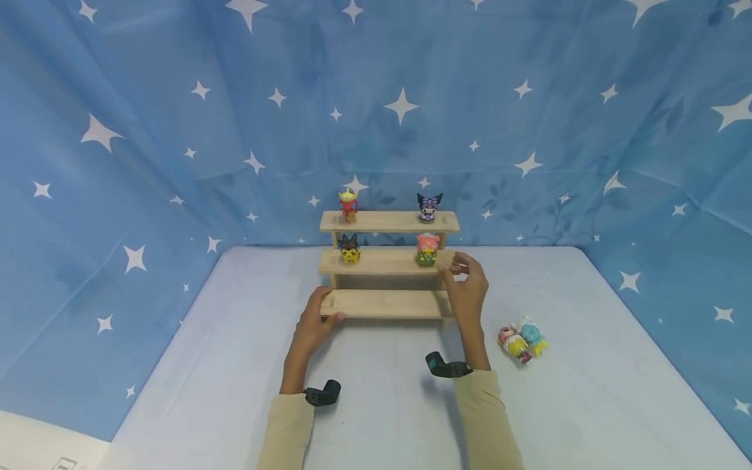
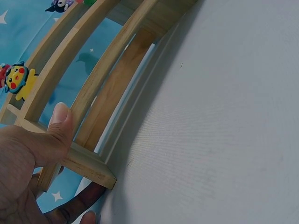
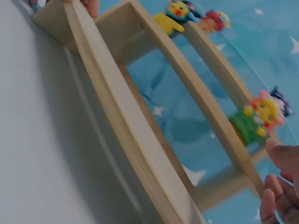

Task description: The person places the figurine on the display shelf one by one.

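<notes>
A three-step wooden display shelf (image 1: 384, 303) stands on the table. My left hand (image 1: 311, 329) grips the left end of its lowest step, thumb (image 2: 60, 121) on top and fingers around the side. Near the right end of the middle step is my right hand (image 1: 468, 294), its fingers bent loosely around nothing. Its thumb is close beside a pink-and-green figurine (image 1: 427, 250) on that step. A yellow figurine with a black-and-blue hood (image 1: 350, 249) occupies the middle step's left end. On top are a red figurine with a yellow tip (image 1: 348, 205) and a black-and-purple eared figurine (image 1: 429, 207).
Right of the shelf, two figurines lie together on the white table (image 1: 587, 405): a yellow-and-red one (image 1: 514, 345) and a blue-and-white one (image 1: 531, 333). A blue star-patterned curtain (image 1: 446, 130) hangs behind the shelf.
</notes>
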`<state>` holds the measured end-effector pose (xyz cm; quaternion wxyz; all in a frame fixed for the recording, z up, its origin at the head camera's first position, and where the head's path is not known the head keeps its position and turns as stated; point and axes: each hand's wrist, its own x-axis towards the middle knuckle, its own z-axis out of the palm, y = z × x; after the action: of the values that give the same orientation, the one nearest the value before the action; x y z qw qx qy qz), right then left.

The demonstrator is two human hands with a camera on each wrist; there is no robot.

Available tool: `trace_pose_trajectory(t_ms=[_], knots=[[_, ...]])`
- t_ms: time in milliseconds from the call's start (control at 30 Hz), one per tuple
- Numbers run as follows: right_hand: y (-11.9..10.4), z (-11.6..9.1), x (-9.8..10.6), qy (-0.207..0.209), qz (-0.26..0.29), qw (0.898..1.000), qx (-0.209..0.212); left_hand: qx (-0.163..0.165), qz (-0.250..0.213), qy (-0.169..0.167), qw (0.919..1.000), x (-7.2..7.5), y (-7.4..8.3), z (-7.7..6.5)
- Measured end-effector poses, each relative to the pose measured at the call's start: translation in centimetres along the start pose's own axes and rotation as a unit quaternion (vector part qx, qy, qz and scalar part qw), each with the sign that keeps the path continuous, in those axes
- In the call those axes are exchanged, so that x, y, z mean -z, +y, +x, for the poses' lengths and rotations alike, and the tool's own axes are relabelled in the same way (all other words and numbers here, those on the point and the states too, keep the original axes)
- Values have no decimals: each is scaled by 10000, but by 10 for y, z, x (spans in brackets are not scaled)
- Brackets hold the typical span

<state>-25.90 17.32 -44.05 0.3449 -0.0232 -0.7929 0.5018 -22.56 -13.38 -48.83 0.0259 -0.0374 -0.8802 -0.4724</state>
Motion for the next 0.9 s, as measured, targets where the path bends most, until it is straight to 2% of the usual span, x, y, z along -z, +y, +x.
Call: trace_pose_trajectory(t_ms=[167,300,400,500,667,767,900], knots=[[6,4,23,-39,-204,9996,-212,64,-15,2,10000,2,2,2],[10,4,41,-305,-803,9956,-388,71,12,-1,10000,1,2,2],[11,2,56,-654,-1427,9853,-676,92,17,-34,10000,0,2,1],[9,2,72,-1015,-2064,9674,-1061,100,5,-46,9999,0,3,0],[7,4,100,-1465,-2954,9305,-1595,112,2,-72,9999,0,5,-1],[7,5,117,-1857,-3240,9059,-1996,106,29,-58,9999,0,4,-1],[10,6,135,-2469,-3298,8762,-2500,70,60,-40,9999,2,3,0]])
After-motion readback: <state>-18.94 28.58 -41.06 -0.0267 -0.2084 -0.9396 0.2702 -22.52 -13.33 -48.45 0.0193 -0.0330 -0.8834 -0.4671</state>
